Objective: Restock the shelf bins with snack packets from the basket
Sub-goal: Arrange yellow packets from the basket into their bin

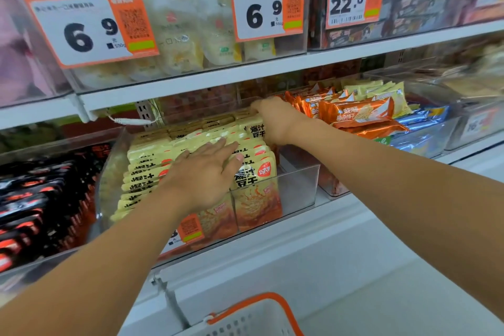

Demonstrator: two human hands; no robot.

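Note:
A clear shelf bin (297, 185) on the middle shelf holds rows of yellow-and-orange snack packets (256, 194) standing upright. My left hand (204, 172) lies flat on top of the front rows, fingers straight and pressing the packets. My right hand (275, 120) reaches to the back right of the same bin, its fingers curled over the tops of the rear packets; the fingertips are hidden. The white basket with an orange rim (261, 314) shows at the bottom edge; its contents are out of sight.
To the right, another bin holds orange biscuit packets (357, 113), yellow packets and blue packets (420, 128). Black-and-red packets (41, 204) fill the bin on the left. The shelf above carries clear bins with orange price tags (90, 27).

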